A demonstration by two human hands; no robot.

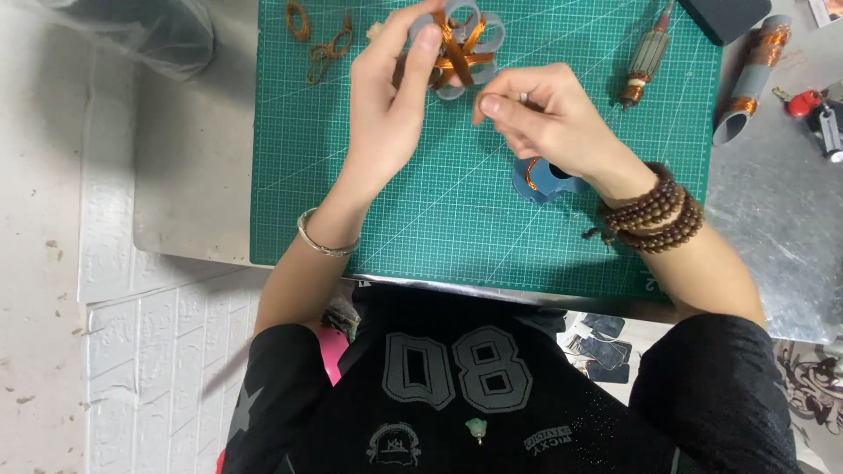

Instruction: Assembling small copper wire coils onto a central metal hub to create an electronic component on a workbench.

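Note:
My left hand holds up a cluster of short grey pipe rings bound with copper-coloured strips, thumb pressed on its near side. My right hand is just to the right of the cluster, fingers pinched on a thin copper wire end that runs toward it. Both hands hover over a green cutting mat. A blue-grey piece with copper on it lies on the mat, partly under my right wrist, which wears dark bead bracelets.
A wound motor armature lies at the mat's upper right. Copper wire loops lie at its upper left. A grey pipe with copper windings and red-handled keys rest on the metal table. A dark block sits at top.

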